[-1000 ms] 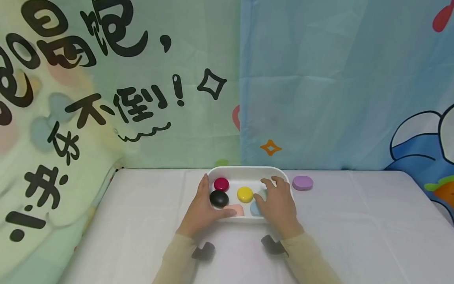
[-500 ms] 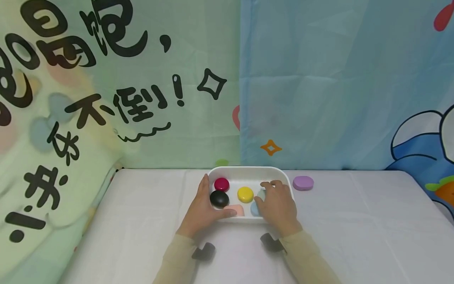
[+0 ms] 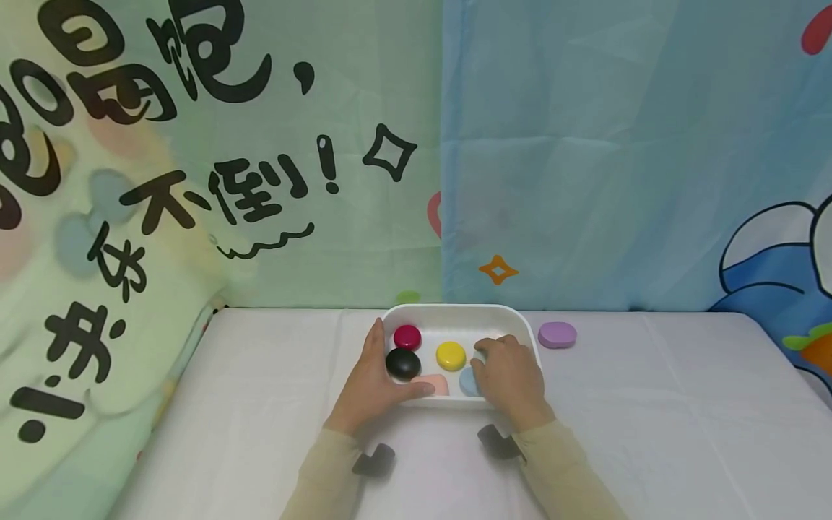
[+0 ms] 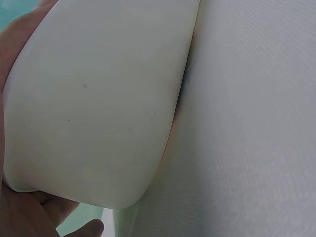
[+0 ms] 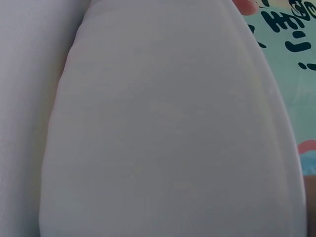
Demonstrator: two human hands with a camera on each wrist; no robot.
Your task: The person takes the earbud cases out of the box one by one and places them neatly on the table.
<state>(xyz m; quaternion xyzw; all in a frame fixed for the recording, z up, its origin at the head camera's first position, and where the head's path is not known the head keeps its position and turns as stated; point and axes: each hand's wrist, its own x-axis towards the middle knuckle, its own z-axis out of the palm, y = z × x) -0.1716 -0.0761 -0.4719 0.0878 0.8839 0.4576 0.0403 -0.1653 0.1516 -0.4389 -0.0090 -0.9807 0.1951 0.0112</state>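
Note:
A white tray (image 3: pixel 455 308) rests on the table. My left hand (image 3: pixel 372 383) grips its left end, fingers along the side and thumb over the front rim. In the left wrist view the tray's outer wall (image 4: pixel 98 98) lies against that hand. My right hand (image 3: pixel 515 379) reaches into the right part of the tray, index finger and thumb curled around a pale grey-green piece (image 3: pixel 479 355), mostly hidden by the fingers. Just below it lies a light blue rounded piece (image 3: pixel 469 382). The right wrist view is filled by the tray's outer wall (image 5: pixel 168 118).
Also in the tray are a dark red round piece (image 3: pixel 407 337), a black one (image 3: pixel 403 364), a yellow one (image 3: pixel 451 356) and a pink flat piece (image 3: pixel 435 384). A purple oval piece (image 3: pixel 557 334) lies on the white-covered table (image 3: pixel 650 419), right of the tray. Printed curtains (image 3: pixel 585 144) hang behind.
My right index finger and thumb have drawn together over the pale grey-green piece, covering more of it. My left hand and the tray have stayed in place.

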